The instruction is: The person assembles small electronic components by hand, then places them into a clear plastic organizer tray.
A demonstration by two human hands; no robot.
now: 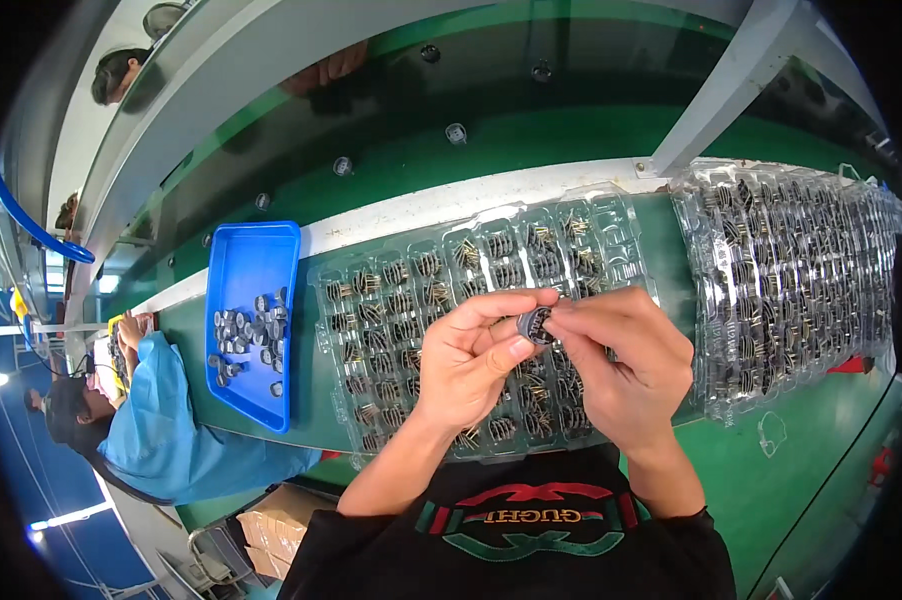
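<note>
Over the clear plastic tray (626,250), both my hands meet at a small round dark part (536,325). My left hand (471,360) pinches it between thumb and fingers from the left. From the other side, the fingertips of my right hand (626,350) are closed at its edge; whether they also hold a smaller piece is hidden. Beneath my hands, the tray's pockets carry many dark round pieces with brass-coloured pins (371,312), and a few pockets at its right end hold nothing.
Left of the tray, a blue bin (281,370) holds several round grey-black parts (236,330). A tall stack of filled clear trays (791,290) stands at the right. Beyond a white rail, a dark green belt (391,130) carries spaced round parts. A co-worker in blue (156,430) works at far left.
</note>
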